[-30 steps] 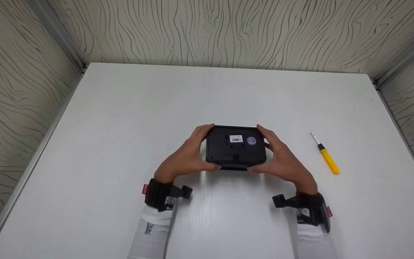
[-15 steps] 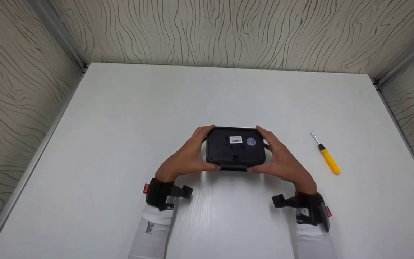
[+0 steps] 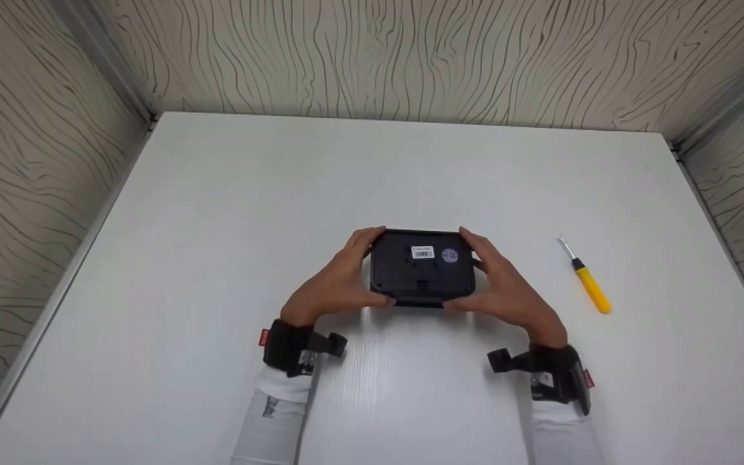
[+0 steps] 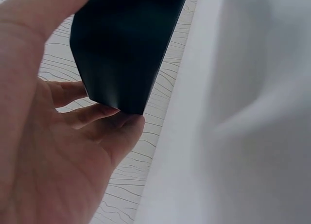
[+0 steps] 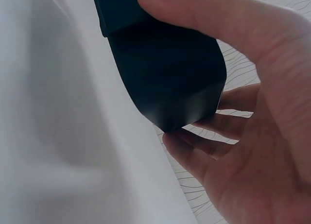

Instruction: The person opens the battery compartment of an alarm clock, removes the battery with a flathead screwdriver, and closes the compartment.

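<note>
Between both hands is a black rectangular plastic case (image 3: 404, 271) with rounded corners. A white barcode label (image 3: 422, 252) and a round purple sticker (image 3: 450, 256) are on the face turned to the head camera. My left hand (image 3: 340, 278) grips its left end, thumb at the near edge and fingers at the far edge. The right hand (image 3: 501, 287) holds the other end the same way. In the left wrist view, fingertips (image 4: 131, 124) press the dark side of the case (image 4: 121, 49). The right wrist view has the thumb (image 5: 189, 8) across the case (image 5: 170, 73).
A screwdriver (image 3: 591, 289) with a yellow handle and a metal shaft lies on the white table (image 3: 230, 194), right of the hands. Wood-patterned panels (image 3: 372, 58) rise behind the table and at its sides. Black camera straps (image 3: 287, 349) wrap both wrists.
The case's far edge has tipped very slightly toward the person, with both hands keeping their hold. The screwdriver lies where it was.
</note>
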A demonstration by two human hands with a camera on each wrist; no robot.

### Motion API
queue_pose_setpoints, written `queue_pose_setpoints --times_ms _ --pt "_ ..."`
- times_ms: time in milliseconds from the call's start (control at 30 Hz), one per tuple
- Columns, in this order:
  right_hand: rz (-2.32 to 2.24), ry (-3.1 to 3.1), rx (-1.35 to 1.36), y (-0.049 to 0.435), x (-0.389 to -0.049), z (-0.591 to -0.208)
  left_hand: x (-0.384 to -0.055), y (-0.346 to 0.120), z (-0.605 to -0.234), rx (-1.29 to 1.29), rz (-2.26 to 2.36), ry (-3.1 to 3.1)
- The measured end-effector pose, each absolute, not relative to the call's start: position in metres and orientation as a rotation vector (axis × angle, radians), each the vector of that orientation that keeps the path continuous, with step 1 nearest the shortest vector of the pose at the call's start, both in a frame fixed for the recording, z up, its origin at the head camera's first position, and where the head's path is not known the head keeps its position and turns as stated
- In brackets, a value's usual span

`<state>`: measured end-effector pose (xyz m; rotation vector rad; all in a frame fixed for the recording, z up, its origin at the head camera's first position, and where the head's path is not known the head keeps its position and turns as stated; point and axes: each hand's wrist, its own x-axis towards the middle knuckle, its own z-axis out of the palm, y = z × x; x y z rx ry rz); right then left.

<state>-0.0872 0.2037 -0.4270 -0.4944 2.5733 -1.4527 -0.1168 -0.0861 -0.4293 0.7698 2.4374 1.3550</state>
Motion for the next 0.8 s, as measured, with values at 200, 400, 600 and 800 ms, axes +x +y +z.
queue_pose_setpoints --times_ms 200,400,600,800 --pt "-1.460 2.562 -0.496 0.2035 -0.0873 -0.4283 -0.1166 -0.0866 -0.4311 0.766 1.342 2.445" --pt "-1.430 2.573 -0.484 0.2036 -0.0883 -0.4308 -0.1174 -0.0862 -0.4331 0.760 1.327 2.455" --pt "-1.408 2.574 -0.493 0.2041 -0.0884 -0.4318 -0.1185 -0.0860 -0.4354 0.763 1.314 2.460" --pt "-1.408 2.573 -0.492 0.2037 -0.0888 -0.4328 -0.1191 -0.0867 -0.4384 0.774 1.329 2.449"
